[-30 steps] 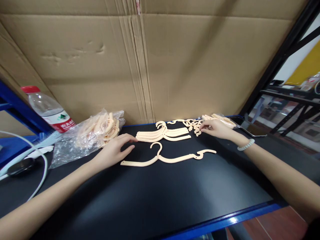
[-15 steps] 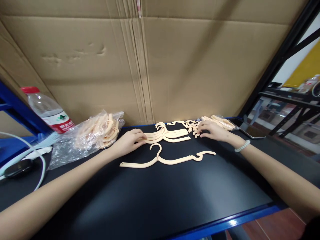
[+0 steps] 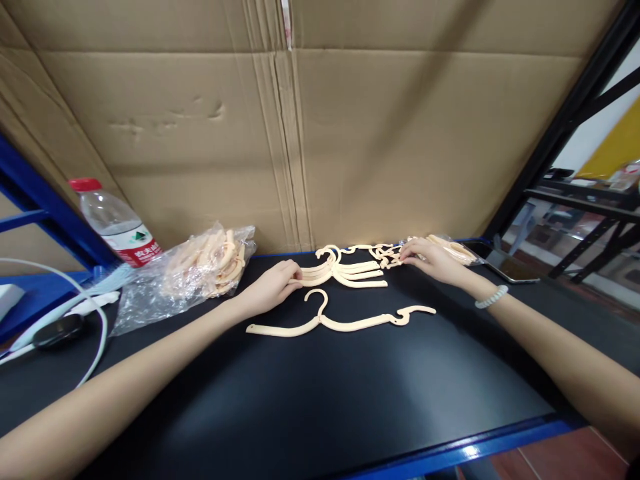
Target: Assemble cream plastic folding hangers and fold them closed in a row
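My left hand (image 3: 278, 285) has its thumb and fingers closed on the left ends of a stack of cream plastic hangers (image 3: 357, 273), whose hooks overlap in the middle. In front of them, a single hanger (image 3: 287, 331) lies flat on the black table, hook pointing away from me. A short hooked piece (image 3: 401, 319) touches its right end. On the right, my right hand (image 3: 434, 261) has its fingertips closed at a loose pile of small cream hanger pieces (image 3: 384, 255); its fingers partly cover what they pinch.
A clear plastic bag of cream pieces (image 3: 205, 263) lies on the left, near a red-capped water bottle (image 3: 120, 227). White cables (image 3: 100, 333) run at the left edge. Another bag (image 3: 453, 248) and a phone (image 3: 515, 269) are at the right. Cardboard (image 3: 380, 133) stands behind the table.
The view has shifted slightly, so most things sit a little further right. The stacked hangers' right ends are more fanned out. My right fingers have drawn closer together at the pile.
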`<action>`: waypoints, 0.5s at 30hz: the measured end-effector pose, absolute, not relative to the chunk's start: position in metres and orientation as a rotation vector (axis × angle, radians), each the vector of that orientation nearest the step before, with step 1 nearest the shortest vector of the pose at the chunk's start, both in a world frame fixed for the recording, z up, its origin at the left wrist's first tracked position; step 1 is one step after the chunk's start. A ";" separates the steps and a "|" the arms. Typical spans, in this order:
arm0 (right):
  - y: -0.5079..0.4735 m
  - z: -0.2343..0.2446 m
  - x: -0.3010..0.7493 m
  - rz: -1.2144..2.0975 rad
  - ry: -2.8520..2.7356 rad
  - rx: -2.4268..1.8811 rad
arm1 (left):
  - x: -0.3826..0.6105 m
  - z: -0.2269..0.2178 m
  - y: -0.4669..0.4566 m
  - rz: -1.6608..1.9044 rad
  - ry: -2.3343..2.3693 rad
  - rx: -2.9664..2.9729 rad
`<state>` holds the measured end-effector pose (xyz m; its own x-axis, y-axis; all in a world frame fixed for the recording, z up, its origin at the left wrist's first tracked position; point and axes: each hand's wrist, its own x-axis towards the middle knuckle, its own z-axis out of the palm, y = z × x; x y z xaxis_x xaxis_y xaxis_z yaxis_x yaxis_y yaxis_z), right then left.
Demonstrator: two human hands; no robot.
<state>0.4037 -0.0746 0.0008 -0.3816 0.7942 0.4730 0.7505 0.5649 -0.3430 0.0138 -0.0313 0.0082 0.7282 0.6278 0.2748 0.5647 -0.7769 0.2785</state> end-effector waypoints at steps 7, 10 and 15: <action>-0.083 0.005 0.395 -0.169 -1.872 -1.221 | 0.008 0.011 -0.041 0.704 0.971 2.460; -0.090 0.008 0.387 -0.158 -1.719 -1.251 | 0.002 0.008 -0.052 0.832 0.982 2.337; -0.105 0.017 0.365 0.261 -1.456 -1.277 | -0.008 -0.004 -0.075 0.982 1.072 2.249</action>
